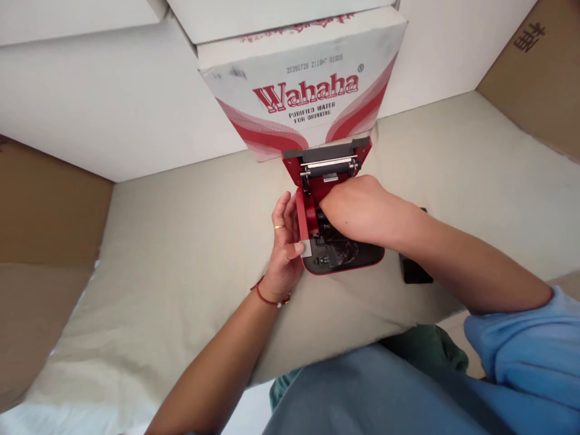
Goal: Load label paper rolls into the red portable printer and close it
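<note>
Working inside the red-and-black, boxy, plastic-looking device (338,254), lid raised, white-and-red cardboard carton (308,99) behind it, seems the step; left hand (286,238) clasps its left side, right hand's (356,208) hidden grip can't be told; next calls for steady bracing.

We count two hands (286,244) (351,208), one gold ring (278,227), one red bracelet (267,301), one red printer (335,254), one Wahaha carton (312,96).

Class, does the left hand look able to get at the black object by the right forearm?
Probably not directly: the red device stands between the left hand and the black object, which the right forearm partly hides.
</note>
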`<state>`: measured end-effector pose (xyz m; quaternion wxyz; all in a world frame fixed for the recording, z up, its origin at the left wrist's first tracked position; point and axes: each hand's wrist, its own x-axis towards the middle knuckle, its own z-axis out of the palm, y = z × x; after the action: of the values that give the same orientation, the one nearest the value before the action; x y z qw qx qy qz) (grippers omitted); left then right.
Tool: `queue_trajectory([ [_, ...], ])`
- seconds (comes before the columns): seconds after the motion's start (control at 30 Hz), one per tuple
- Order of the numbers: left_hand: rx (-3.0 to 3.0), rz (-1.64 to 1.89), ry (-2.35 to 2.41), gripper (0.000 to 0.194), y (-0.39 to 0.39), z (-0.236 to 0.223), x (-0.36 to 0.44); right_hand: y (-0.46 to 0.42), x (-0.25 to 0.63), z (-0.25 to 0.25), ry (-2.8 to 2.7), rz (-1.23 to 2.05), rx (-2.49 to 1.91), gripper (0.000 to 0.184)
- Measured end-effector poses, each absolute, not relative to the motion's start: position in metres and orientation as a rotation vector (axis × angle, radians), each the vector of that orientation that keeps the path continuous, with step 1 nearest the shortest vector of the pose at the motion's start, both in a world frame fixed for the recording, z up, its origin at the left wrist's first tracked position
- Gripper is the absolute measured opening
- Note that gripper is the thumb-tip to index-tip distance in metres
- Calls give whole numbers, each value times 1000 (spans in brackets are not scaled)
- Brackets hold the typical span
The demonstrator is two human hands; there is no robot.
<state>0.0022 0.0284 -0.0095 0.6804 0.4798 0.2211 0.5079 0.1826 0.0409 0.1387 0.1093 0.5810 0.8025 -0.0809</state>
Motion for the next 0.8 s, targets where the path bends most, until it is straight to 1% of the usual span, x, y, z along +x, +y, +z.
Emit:
queue_trajectory([
  [0.17, 1042, 1160, 515, 83, 28, -8, 4, 33, 187, 141, 2351, -324, 1779, 29],
  [0.27, 1040, 1167, 519, 81, 28, -8, 5, 12, 201, 158, 2413, -375, 1850, 31],
  [0.33, 1041, 1176, 523, 79, 27, -7, 5, -7, 223, 175, 2506, -519, 1884, 31],
  [0.4, 1039, 1174, 525, 78, 27, -8, 5, -25, 253, 190, 2590, -732, 1925, 38],
  [0.47, 1045, 1167, 525, 77, 28, -8, 4, -38, 285, 194, 2619, -789, 2042, 44],
  [0.53, 1058, 1163, 529, 76, 30, -9, 3, -43, 308, 183, 2552, -858, 2068, 44],
  [0.67, 1065, 1167, 542, 74, 32, -11, 2, -38, 313, 133, 2375, -1096, 1941, 38],
  [0.73, 1074, 1164, 544, 73, 33, -11, 1, -35, 304, 111, 2369, -1082, 1964, 37],
  [0.8, 1082, 1157, 546, 73, 33, -11, 0, -35, 300, 98, 2409, -988, 2092, 41],
])
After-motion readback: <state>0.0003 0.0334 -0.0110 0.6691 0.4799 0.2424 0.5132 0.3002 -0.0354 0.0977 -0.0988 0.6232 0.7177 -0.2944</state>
